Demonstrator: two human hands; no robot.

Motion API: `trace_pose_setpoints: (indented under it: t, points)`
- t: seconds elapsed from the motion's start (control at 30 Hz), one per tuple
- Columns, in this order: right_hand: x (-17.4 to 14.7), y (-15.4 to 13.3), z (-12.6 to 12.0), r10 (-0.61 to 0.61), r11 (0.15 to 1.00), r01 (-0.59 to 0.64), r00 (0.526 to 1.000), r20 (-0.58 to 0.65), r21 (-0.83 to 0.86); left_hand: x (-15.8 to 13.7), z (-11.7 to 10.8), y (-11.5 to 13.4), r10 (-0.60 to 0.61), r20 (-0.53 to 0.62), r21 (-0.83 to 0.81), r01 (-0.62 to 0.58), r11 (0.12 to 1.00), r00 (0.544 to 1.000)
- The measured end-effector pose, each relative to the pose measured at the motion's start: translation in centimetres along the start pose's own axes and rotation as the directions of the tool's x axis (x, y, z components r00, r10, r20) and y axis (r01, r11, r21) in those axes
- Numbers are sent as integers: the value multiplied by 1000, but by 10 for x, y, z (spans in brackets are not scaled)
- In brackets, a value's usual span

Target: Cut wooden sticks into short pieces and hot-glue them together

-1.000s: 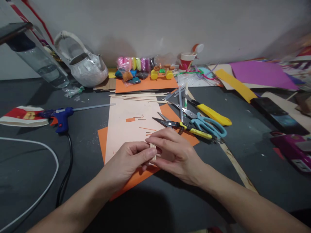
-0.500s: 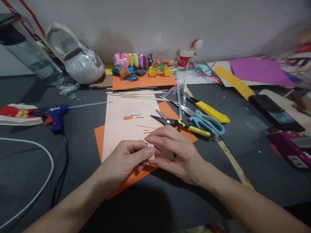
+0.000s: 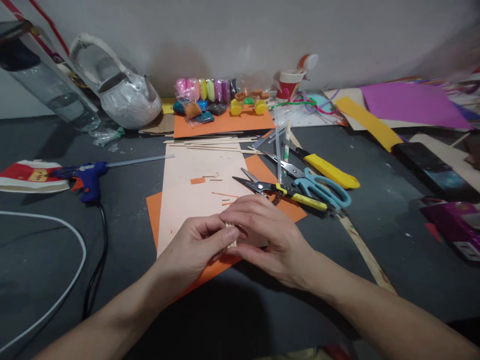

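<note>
Two bare hands at work, as I am seeing them from across the room. The left hand (image 3: 197, 244) is holding a small bundle of short wooden sticks (image 3: 234, 244), its grip pinching them between thumb and fingers. The right hand (image 3: 275, 235) is meeting it from the other side; its grip is pinching the same bundle end to end, fingers curving over the top and thumb pressing below. The bundle is standing roughly upright above the near part of a pale sheet (image 3: 198, 167), which is lying over orange paper (image 3: 152, 210) on the grey worktop (image 3: 127, 250). Small offcuts (image 3: 215, 179) are lying on the pale sheet, and long thin sticks (image 3: 212, 145) are crossing its far end. Yellow-handled cutters (image 3: 309, 201), blue-handled scissors (image 3: 332, 192) and a yellow knife (image 3: 332, 171) are resting beyond the right hand. At left, a blue glue gun (image 3: 91, 181) is trailing its black cord (image 3: 104, 240).
</note>
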State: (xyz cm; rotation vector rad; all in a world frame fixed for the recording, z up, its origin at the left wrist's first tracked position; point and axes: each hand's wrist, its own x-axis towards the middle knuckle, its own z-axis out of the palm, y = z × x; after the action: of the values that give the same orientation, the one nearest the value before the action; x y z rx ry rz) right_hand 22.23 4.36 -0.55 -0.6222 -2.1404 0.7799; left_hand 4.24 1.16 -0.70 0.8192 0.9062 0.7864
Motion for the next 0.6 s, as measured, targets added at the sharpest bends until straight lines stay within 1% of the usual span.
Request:
trace_pose_setpoints:
  t: [0.07,0.17,0.3,0.43,0.6]
  points:
    - [-1,0,0,8,1000,-8,1000,-2,5,0,2,-1,-3,-18,-39,3,999,1000]
    - [-3,2,0,-15,1000,15,1000,-9,-2,0,3,-2,-18,-1,-69,18,997,1000]
    - [-3,4,-2,-48,999,48,999,-22,-18,-1,-2,0,-23,41,-26,24,999,999]
    - [-2,5,-2,-38,999,36,998,-44,-39,-2,-5,2,-12,11,20,12,1000,1000]
    - [-2,2,-1,-18,999,18,1000,14,-35,-1,0,1,-5,10,12,5,1000,1000]
